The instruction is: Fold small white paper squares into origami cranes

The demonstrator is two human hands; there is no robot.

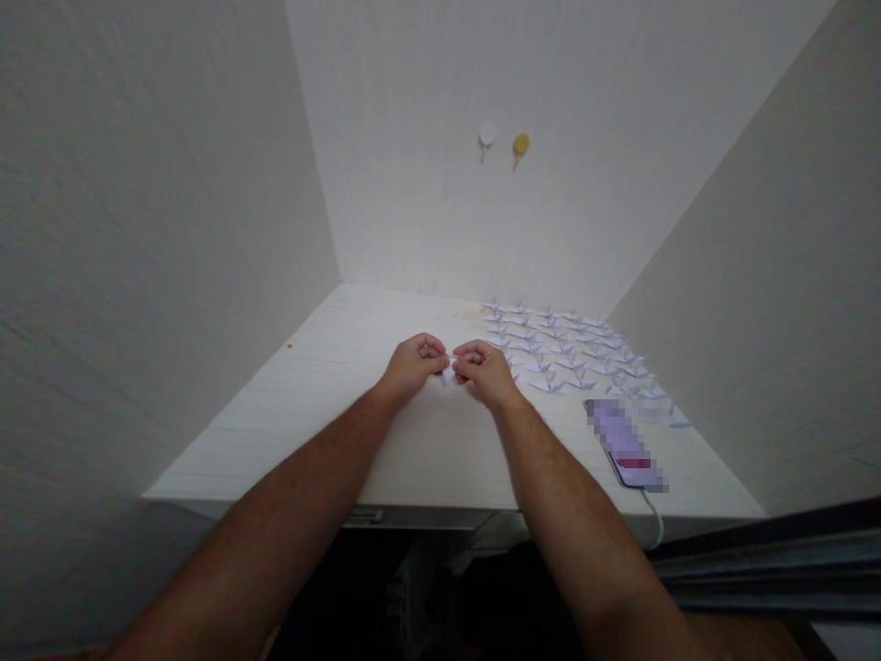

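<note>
Both my hands meet over the middle of a white table (289,422). My left hand (415,363) and my right hand (485,368) have their fingers curled and pinched on a small white folded paper piece (449,374) held between them just above the tabletop. Most of the paper is hidden by my fingers. To the right of my hands, several finished white paper cranes (564,353) stand in rows on the table.
A phone (625,445) with a lit screen lies on the table's right front part, a white cable (655,523) running off its near end. Two small hooks, one white (487,136) and one yellow (521,147), are stuck on the back wall. Walls close in on three sides.
</note>
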